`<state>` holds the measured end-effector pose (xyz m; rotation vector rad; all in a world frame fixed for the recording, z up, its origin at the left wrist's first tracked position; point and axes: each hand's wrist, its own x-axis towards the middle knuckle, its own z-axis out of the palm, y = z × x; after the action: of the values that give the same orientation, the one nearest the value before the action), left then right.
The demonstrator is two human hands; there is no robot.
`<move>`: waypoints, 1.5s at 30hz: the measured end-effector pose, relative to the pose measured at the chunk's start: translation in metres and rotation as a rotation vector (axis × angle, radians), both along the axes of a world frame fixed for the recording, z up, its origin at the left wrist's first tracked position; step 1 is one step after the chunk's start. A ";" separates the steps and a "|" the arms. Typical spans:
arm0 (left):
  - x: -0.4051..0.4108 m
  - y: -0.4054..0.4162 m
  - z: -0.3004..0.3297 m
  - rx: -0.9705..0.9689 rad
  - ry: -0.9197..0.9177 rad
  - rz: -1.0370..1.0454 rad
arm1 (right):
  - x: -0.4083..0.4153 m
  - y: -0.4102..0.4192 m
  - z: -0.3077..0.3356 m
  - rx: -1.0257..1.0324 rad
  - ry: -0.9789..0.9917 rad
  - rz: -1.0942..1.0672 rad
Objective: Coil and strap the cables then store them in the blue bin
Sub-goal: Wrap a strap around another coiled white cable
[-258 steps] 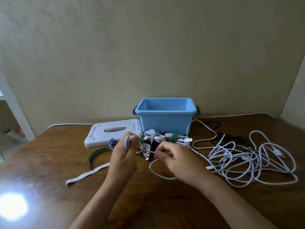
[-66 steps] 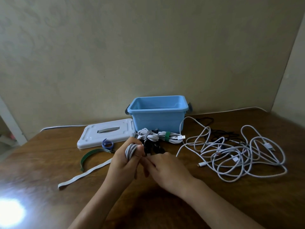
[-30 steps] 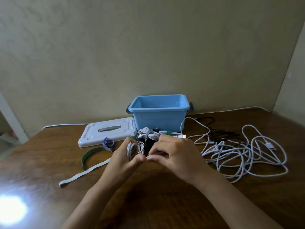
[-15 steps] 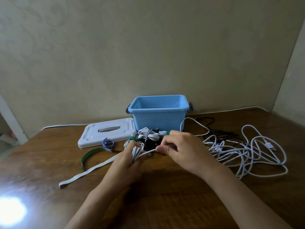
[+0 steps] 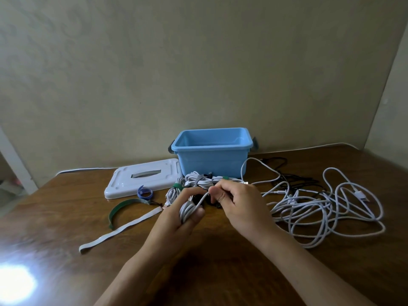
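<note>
My left hand (image 5: 176, 219) grips a small coil of white cable (image 5: 187, 210) wound around its fingers. My right hand (image 5: 238, 204) pinches the free strand of that cable just right of the coil. An open blue bin (image 5: 212, 149) stands at the back of the table. Strapped white cable bundles (image 5: 203, 181) lie in front of it, partly hidden by my hands. A tangle of loose white cables (image 5: 320, 208) spreads to the right, with black cables (image 5: 293, 180) behind it.
The bin's white lid (image 5: 141, 177) lies flat left of the bin. Near it are a blue strap (image 5: 144, 193) rolled up, a green strap (image 5: 123, 208) and a long grey strap (image 5: 119, 230). Glare marks the wooden table (image 5: 66, 272) at the lower left.
The free length of white cable has been wound onto the coil in my left hand. My right hand has moved from the table's right toward the coil, and the loose strand is now short.
</note>
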<state>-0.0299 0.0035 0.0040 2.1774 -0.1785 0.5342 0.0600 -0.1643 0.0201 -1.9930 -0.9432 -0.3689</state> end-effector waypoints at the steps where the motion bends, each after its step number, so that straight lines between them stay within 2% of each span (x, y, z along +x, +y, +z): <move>1: 0.000 -0.003 0.001 -0.022 -0.004 -0.028 | -0.001 0.001 -0.001 -0.028 0.014 -0.005; 5: -0.001 -0.008 0.003 -0.074 -0.118 -0.072 | -0.005 0.005 -0.007 -0.206 0.093 0.062; 8: -0.001 -0.007 0.002 -0.055 -0.177 0.009 | -0.008 0.008 -0.006 -0.358 0.088 0.101; 10: -0.001 -0.004 0.003 -0.113 -0.197 0.110 | -0.005 0.006 -0.003 -0.424 0.103 0.118; 13: -0.001 0.004 0.010 -0.242 -0.231 0.198 | 0.004 -0.003 -0.002 -0.414 0.137 0.138; 15: 0.000 0.007 0.010 -0.263 -0.235 0.209 | 0.006 -0.004 -0.003 -0.435 0.128 0.136; 18: 0.001 0.005 0.008 -0.229 -0.223 0.181 | -0.001 0.004 -0.007 -0.549 0.106 0.156; 21: 0.001 0.001 0.007 -0.208 -0.218 0.140 | -0.010 0.011 -0.012 -0.581 0.105 0.199; 27: 0.003 0.001 0.006 -0.328 -0.162 0.074 | -0.017 0.013 -0.012 -0.627 0.002 0.270; 33: -0.002 0.016 0.014 -0.491 -0.170 0.134 | -0.002 -0.003 -0.001 -0.596 0.059 0.262; 38: 0.001 0.017 0.009 -0.398 -0.133 0.129 | -0.006 0.000 0.000 -0.596 0.035 0.353; 45: 0.006 0.013 -0.001 -0.120 -0.043 0.018 | -0.010 0.001 0.001 -0.342 -0.166 0.273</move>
<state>-0.0244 0.0169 0.0029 2.0534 -0.1458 0.5877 0.0498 -0.1628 0.0210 -2.1202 -1.4451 -0.2329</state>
